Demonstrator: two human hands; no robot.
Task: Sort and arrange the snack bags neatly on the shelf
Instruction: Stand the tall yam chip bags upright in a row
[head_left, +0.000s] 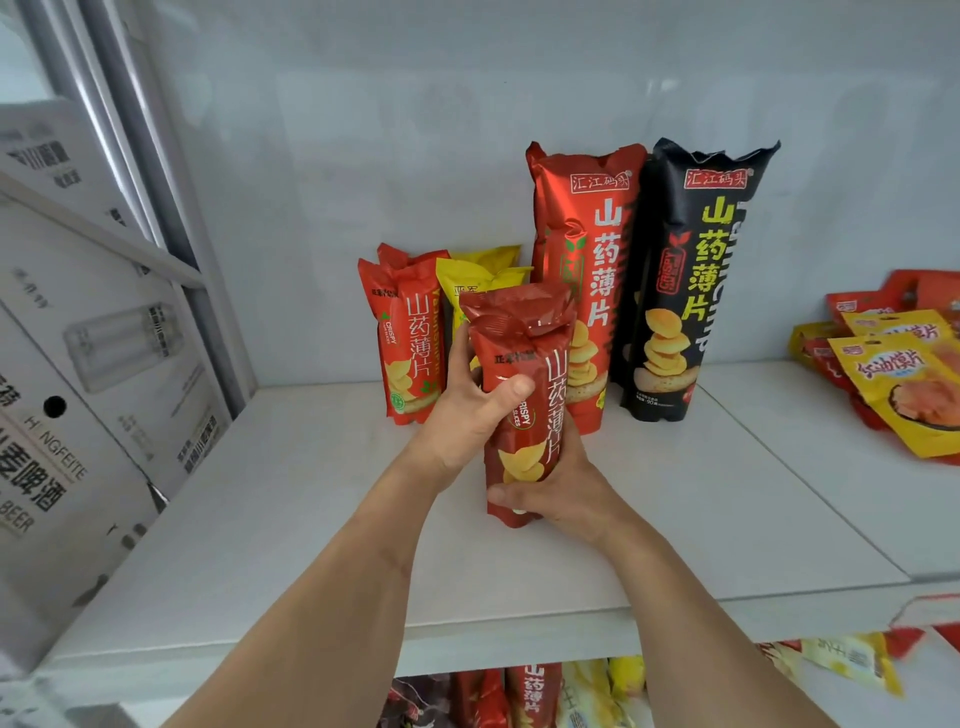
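Both hands hold one dark red snack bag (524, 400) upright above the front half of the white shelf (291, 525). The left hand (470, 410) grips the bag's upper left side, with the thumb curled across the printed front and the remaining fingers wrapped behind the bag, out of sight. The right hand (558, 486) grips the lower end, with the thumb pressed across the front near the bottom seal and the fingers curled round the right edge and the back. Whether the bag's bottom touches the shelf cannot be told. Directly behind the held bag, a small red bag (408, 338) and a small yellow bag (480, 280) stand upright against the back wall; further bags behind them are partly visible. To their right stand a tall red bag (587, 249) and a tall black bag (691, 280), side by side and touching. At the far right of the shelf lies a loose pile of flat red and yellow pouches (893, 364). Cardboard boxes (78, 364) are stacked to the left of the shelf. More snack bags (535, 696) show on the level below.
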